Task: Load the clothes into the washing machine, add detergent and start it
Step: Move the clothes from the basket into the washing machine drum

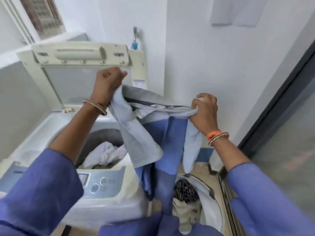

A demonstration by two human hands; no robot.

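A grey and blue shirt (153,126) hangs stretched between my two hands, above the gap between machine and basket. My left hand (109,80) grips one end of its collar area, raised in front of the lid. My right hand (203,111) grips the other end, further right. The top-loading washing machine (105,206) stands at the left with its lid (81,68) raised. Inside the drum (100,138) lie white clothes (109,155). No detergent is in view.
A white laundry basket (211,210) with dark patterned and beige clothes stands on the floor at the right of the machine. A tap (135,34) is on the white wall behind. A dark-framed glass door (279,133) runs along the right. The control panel (100,184) faces me.
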